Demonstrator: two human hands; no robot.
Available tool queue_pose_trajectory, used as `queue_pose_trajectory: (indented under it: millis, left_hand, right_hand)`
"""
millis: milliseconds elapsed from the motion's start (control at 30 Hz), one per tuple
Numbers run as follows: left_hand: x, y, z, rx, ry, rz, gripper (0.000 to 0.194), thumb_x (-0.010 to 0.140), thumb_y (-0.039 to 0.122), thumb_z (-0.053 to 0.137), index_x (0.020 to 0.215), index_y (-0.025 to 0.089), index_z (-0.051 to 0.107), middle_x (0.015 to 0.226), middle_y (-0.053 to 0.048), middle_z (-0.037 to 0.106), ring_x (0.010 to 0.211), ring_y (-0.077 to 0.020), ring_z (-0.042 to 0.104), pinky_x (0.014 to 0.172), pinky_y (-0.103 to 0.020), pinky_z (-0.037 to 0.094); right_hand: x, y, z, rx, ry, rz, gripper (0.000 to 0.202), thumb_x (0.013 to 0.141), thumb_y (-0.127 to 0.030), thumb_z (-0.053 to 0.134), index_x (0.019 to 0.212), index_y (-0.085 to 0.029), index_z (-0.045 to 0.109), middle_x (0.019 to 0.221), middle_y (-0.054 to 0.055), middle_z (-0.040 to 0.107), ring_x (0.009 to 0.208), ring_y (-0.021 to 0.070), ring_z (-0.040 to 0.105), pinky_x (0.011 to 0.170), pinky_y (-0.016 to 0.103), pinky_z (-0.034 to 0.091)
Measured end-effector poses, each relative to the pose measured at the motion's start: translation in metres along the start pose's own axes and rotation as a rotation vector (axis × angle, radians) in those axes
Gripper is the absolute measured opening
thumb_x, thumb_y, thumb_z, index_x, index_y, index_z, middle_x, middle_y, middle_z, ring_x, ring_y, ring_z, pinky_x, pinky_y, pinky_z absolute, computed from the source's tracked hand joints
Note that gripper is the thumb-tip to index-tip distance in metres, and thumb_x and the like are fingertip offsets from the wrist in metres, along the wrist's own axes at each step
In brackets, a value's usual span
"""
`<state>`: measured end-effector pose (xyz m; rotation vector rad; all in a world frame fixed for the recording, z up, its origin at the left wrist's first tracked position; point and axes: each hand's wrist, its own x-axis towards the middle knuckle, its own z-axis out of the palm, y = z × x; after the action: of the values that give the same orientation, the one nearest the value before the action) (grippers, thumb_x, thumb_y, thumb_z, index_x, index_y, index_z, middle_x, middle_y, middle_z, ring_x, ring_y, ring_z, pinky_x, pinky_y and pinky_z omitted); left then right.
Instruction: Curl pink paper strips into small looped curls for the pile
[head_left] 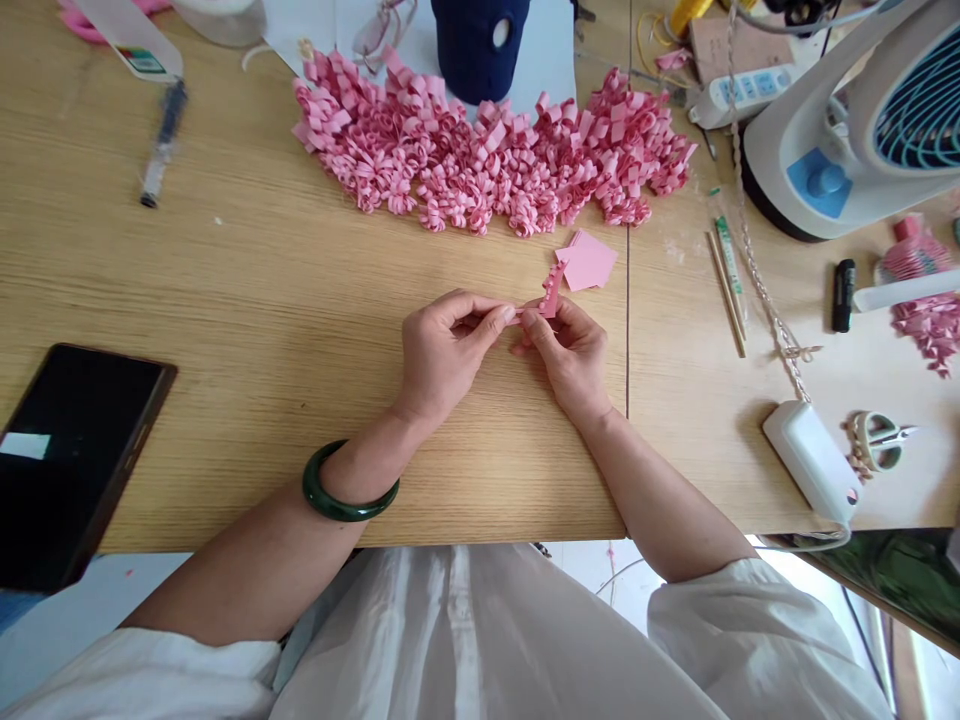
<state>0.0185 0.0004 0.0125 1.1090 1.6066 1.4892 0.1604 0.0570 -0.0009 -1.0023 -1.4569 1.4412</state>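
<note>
Pink paper strip (551, 300), one edge curled: centre, held narrowly between thumb and fingers of my right hand (576, 352); my left hand (442, 350) pinches its left end. Loose pink sheets (591, 264): just beyond. Long heap of pink curls (480, 165): far side. Black phone (79, 465): near left. White fan (787, 150): far right.

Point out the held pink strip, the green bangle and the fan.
Held pink strip (553, 293): head view, middle of its raised end.
Green bangle (348, 511): head view, lower band.
Fan (857, 135): head view, white housing.
</note>
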Motion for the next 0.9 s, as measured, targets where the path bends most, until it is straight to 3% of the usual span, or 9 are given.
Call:
queue_pose_trajectory:
  millis: [500, 900]
  left_hand:
    - [0.0003, 0.0026, 0.0003, 0.006, -0.011, -0.046, 0.013, 0.087, 0.029, 0.079, 0.076, 0.024, 0.079, 0.074, 0.001, 0.077, 0.068, -0.0151, 0.067, 0.068, -0.027, 0.055]
    - [0.0003, -0.0027, 0.0015, -0.081, -0.004, 0.013, 0.014, 0.084, 0.029, 0.083, 0.074, 0.021, 0.077, 0.075, 0.001, 0.078, 0.067, -0.0129, 0.068, 0.066, -0.025, 0.053]
  right_hand:
    - [-0.0003, 0.0003, -0.0006, 0.047, 0.005, -0.022, 0.045, 0.079, -0.066, 0.086, 0.084, -0.023, 0.073, 0.080, -0.002, 0.069, 0.063, 0.0100, 0.061, 0.058, 0.024, 0.060]
    - [-0.0002, 0.0011, -0.0007, 0.055, -0.022, -0.051, 0.044, 0.081, -0.063, 0.086, 0.084, -0.022, 0.072, 0.079, -0.002, 0.066, 0.063, 0.0085, 0.058, 0.059, 0.022, 0.060]
